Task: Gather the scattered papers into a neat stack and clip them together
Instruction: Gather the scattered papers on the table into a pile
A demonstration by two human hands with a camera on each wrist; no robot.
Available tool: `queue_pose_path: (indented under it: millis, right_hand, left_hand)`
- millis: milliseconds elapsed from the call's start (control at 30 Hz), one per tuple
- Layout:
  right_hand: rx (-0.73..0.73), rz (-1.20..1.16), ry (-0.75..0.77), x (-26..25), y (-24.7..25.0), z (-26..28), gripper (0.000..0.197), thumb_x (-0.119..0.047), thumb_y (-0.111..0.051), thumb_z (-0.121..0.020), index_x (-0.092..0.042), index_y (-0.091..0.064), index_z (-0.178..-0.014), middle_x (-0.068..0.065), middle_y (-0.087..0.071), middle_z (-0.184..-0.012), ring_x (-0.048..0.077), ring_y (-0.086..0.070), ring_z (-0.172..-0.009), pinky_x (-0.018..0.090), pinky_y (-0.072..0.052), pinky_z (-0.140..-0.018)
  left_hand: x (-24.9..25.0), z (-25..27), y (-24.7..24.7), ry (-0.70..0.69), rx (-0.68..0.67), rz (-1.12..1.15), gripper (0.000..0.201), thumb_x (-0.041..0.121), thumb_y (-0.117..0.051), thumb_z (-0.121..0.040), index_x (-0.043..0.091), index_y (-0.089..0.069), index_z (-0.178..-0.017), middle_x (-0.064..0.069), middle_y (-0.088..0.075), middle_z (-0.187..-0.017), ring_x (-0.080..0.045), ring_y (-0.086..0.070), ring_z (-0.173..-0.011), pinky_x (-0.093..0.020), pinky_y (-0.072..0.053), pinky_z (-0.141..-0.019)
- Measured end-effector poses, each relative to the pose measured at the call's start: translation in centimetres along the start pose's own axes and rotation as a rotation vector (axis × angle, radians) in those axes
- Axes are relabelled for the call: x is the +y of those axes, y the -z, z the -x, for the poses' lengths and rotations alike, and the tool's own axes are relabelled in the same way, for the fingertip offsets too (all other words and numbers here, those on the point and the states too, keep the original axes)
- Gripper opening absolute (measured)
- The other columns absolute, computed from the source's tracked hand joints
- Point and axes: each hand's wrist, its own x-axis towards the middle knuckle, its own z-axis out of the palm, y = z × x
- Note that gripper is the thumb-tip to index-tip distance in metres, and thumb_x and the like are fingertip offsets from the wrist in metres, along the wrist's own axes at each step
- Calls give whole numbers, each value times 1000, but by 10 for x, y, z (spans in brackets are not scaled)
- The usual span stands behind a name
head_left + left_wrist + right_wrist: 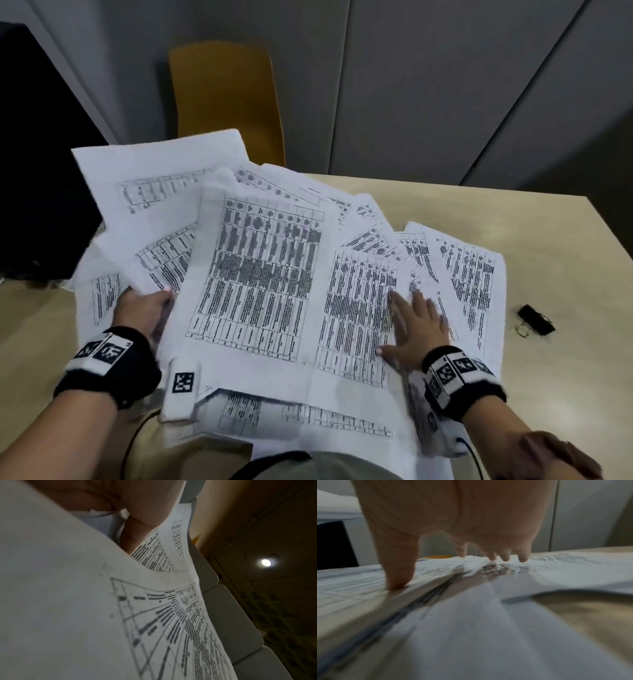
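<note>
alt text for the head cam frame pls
Printed table sheets lie fanned and overlapping across a beige table; the left hand grips several at their left edge while the right hand presses flat on those at right. A black binder clip lies unused beside them, a yellow chair behind.

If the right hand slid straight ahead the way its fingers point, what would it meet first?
Probably more paper: the right hand lies flat, pointing away over overlapping papers. The binder clip sits off to its side.
</note>
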Motion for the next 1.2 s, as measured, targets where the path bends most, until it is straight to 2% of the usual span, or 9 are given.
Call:
queue_pose_path:
  millis: [133,333,467,567,767,933,1033,1100,1200]
  right_hand:
    - [234,-244,-221,-12,4,-1,111,-51,-72,-69,-19,0,-147,21,-25,-147,36,-24,-136,46,-26,-110]
    - [232,-796,-348,-41,14,-3,108,-12,-77,-72,-14,0,-147,17,-39,-138,33,-45,-123,39,-38,-99]
    - [128,-1038,-370,-38,12,-1,55,0,-71,-75,4,-46,-124,14,-61,-98,23,-57,-76,25,-48,-69]
    - [-32,-1180,-274,-31,7,8,24,6,-63,-80,2,-58,-103,14,-64,-80,21,-59,-65,17,-50,-47]
    - [189,-1021,-339,-3,-2,3,21,-2,-68,-78,5,-62,-97,10,-61,-67,22,-56,-61,29,-48,-61]
    - [32,-1129,-257,7,-6,13,21,2,-67,-78,-2,-57,-96,14,-61,-75,26,-57,-69,31,-49,-66]
    - [228,-982,-283,6,-3,14,12,7,-61,-79,-4,-57,-82,12,-52,-60,22,-50,-56,31,-49,-53]
    - [347,-862,-272,8,5,16,15,4,-60,-79,-2,-61,-92,13,-57,-63,26,-55,-61,42,-55,-65]
    - [471,-673,-204,7,27,27,29,2,-55,-80,-10,-65,-106,14,-62,-76,28,-57,-72,30,-44,-68]
  left_hand:
    - [-3,14,-19,32,-71,-85,37,4,-60,-84,-8,-53,-118,-29,-56,-125,-37,-58,-110,-40,-44,-93]
    - [-15,35,-39,97,-132,-101,17,4,-59,-84,-8,-58,-96,-19,-63,-84,-28,-59,-75,-37,-48,-81]
    - [-18,36,-44,141,-124,-80,15,5,-59,-84,-5,-57,-95,-19,-58,-80,-30,-55,-75,-45,-49,-85]
    - [-18,36,-43,115,-113,-108,7,5,-59,-84,0,-56,-87,-19,-59,-83,-31,-57,-79,-48,-49,-90]
    - [-20,37,-41,105,-193,-216,6,7,-56,-86,1,-56,-86,-18,-59,-81,-31,-56,-77,-46,-48,-85]
    - [-17,40,-43,59,-213,-294,18,-1,-52,-86,7,-52,-70,-14,-57,-77,-29,-54,-80,-33,-42,-73]
    - [-14,42,-42,27,-228,-351,10,-4,-52,-84,5,-55,-86,-17,-59,-89,-28,-53,-85,-29,-38,-76]
    - [-13,43,-41,22,-244,-379,15,-6,-51,-83,4,-56,-93,-17,-58,-92,-28,-53,-86,-28,-37,-77]
    - [-12,46,-41,10,-253,-393,17,-7,-49,-83,4,-55,-94,-17,-58,-91,-27,-52,-85,-28,-37,-77]
